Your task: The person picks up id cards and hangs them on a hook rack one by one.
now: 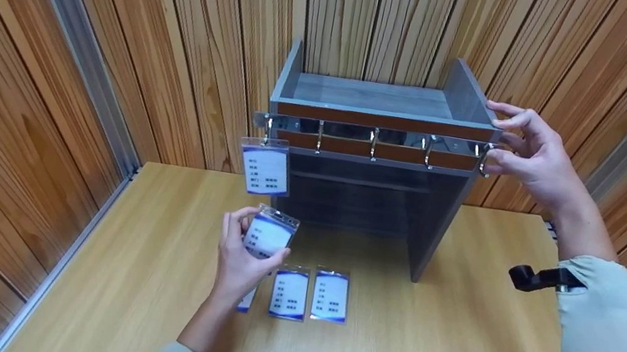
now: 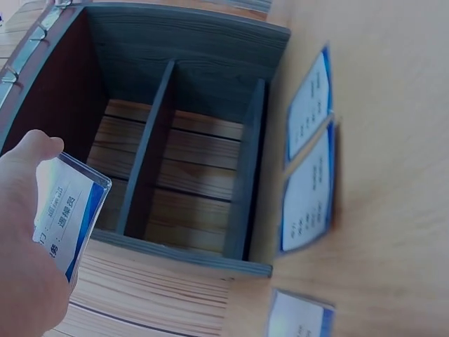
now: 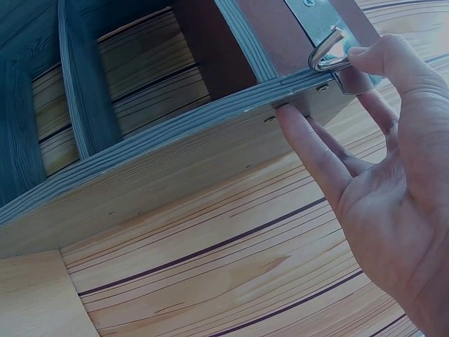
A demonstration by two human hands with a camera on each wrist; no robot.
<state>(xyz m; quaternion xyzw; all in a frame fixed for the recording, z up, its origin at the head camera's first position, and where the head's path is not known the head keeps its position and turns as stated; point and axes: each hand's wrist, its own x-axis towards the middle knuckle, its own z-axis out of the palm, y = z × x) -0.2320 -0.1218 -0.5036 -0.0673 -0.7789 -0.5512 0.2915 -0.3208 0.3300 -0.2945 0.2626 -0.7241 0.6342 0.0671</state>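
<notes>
In the head view my left hand point(image 1: 236, 266) pinches a clear-cased ID badge point(image 1: 268, 236) between thumb and fingers, tilted in the air before a grey wooden shelf point(image 1: 438, 222). Another ID badge point(image 1: 265, 172) hangs from the leftmost hook of the metal hook rail point(image 1: 347, 132) along the shelf's front. At the shelf's right end, my right hand point(image 1: 537, 151) holds the rail end. In the right wrist view its thumb touches the end hook point(image 3: 328, 53), one finger goes behind the rail, and other fingertips point(image 3: 289, 118) press the shelf's side panel.
Below my left hand, a badge point(image 1: 289, 293) and another badge point(image 1: 330, 295) lie flat on the wooden table point(image 1: 451, 345). A third badge point(image 1: 246, 300) is partly hidden by the left wrist. Wood-plank walls point(image 1: 223, 27) stand behind and on both sides.
</notes>
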